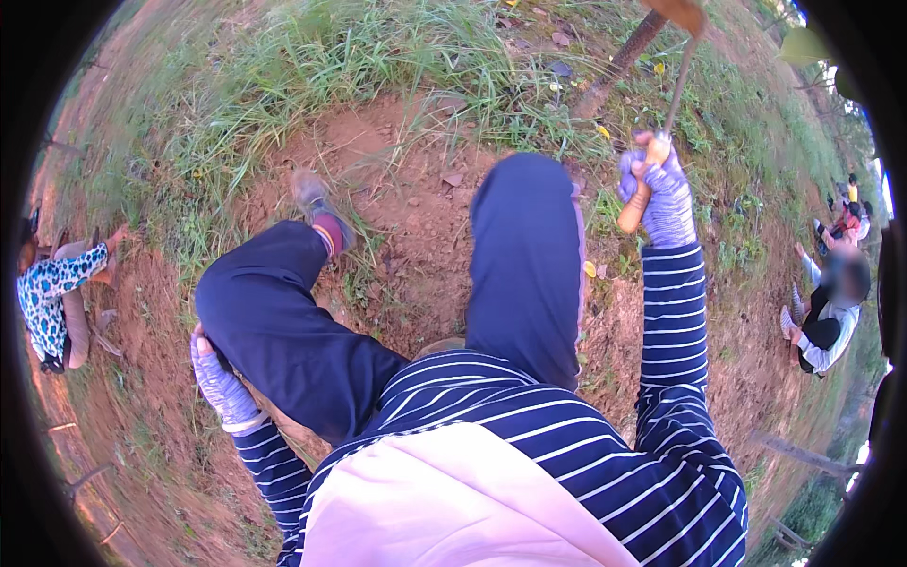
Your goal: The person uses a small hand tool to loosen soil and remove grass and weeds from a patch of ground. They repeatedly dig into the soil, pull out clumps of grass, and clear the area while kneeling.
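My right hand (655, 184), in a purple fingerless glove, grips the wooden handle (634, 207) of a tool. Its thin metal shank (679, 88) rises to a rusty brown head (680, 14) at the top edge, partly cut off, so its exact kind is unclear. The head is near a slim tree trunk (622, 65). At the lower left, my left hand (221, 379), gloved alike, rests against the outside of my bent left leg in dark trousers (283, 305); its fingers are partly hidden and hold nothing that I can see.
Bare reddish soil (404, 184) lies before my legs, with long grass (418, 57) beyond it. A person in a spotted garment (53, 298) sits at the far left. At the right another person (829, 326) sits on the ground, with several people farther off. A branch (808, 453) is at the lower right.
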Motion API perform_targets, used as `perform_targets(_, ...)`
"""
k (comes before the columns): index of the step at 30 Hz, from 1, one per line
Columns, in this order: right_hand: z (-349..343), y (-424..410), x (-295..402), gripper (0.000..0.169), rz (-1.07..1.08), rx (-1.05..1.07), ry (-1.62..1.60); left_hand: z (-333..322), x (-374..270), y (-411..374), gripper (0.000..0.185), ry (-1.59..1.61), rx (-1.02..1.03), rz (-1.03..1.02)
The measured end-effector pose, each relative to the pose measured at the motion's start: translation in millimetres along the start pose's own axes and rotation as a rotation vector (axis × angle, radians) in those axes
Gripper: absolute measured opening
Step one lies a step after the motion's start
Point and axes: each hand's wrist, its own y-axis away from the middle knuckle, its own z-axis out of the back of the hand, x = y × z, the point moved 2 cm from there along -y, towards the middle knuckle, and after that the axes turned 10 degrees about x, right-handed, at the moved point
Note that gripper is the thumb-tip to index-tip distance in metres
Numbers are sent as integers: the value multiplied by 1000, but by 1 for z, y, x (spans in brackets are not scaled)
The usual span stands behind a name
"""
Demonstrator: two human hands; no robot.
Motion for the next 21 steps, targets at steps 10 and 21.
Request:
perform_targets(10,29,105,-257,19,-888,-646,-392,-149,-3,-30,69,-1142,233,-330)
perform_targets(21,108,-64,-361,16,-617,-689,5,-158,-9,-55,59,-1114,231,-201)
